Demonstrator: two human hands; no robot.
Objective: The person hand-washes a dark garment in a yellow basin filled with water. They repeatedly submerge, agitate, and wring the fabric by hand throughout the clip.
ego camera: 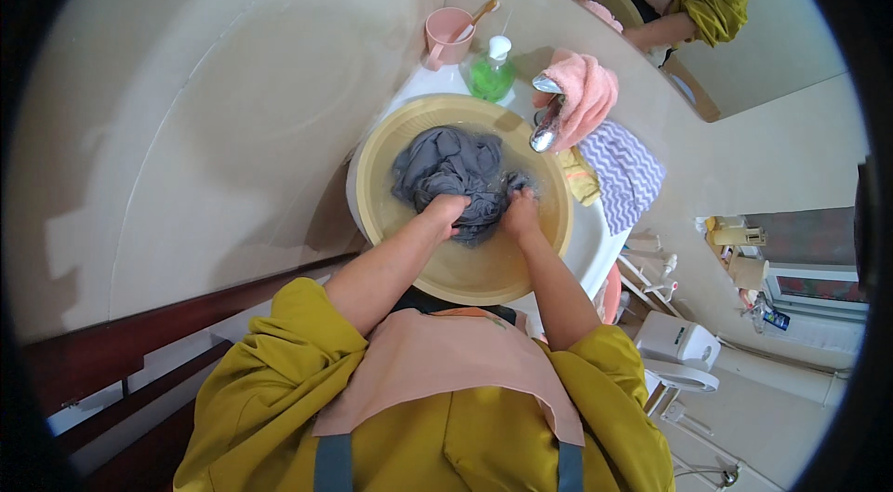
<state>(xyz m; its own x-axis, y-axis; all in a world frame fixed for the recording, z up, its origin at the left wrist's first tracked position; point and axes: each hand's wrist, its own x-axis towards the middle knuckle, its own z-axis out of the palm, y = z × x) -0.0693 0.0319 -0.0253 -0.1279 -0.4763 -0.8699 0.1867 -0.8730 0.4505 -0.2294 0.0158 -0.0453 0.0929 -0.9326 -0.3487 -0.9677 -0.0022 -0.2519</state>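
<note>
A wet grey cloth (pixel 450 161), perhaps a garment, lies bunched in a yellow plastic basin (pixel 377 122) of cloudy water (pixel 481 276). My left hand (pixel 446 213) grips a fold at the front of the bundle, its thumb and fingers closed on the fabric. At the bundle's right side, my right hand (pixel 522 211) holds another wad of the same cloth, partly at the waterline. Its fingertips are hard to make out against the wet fabric. The basin rests on a white sink (pixel 586 248).
Behind the basin stand a pink cup (pixel 446 31) with a toothbrush (pixel 483 12) and a green soap pump bottle (pixel 492 73). A pink towel (pixel 582 94) drapes over the chrome faucet (pixel 543 140). Right of it lie a yellow cloth (pixel 580 177) and a purple zigzag cloth (pixel 621 174). A mirror (pixel 781 66) hangs above.
</note>
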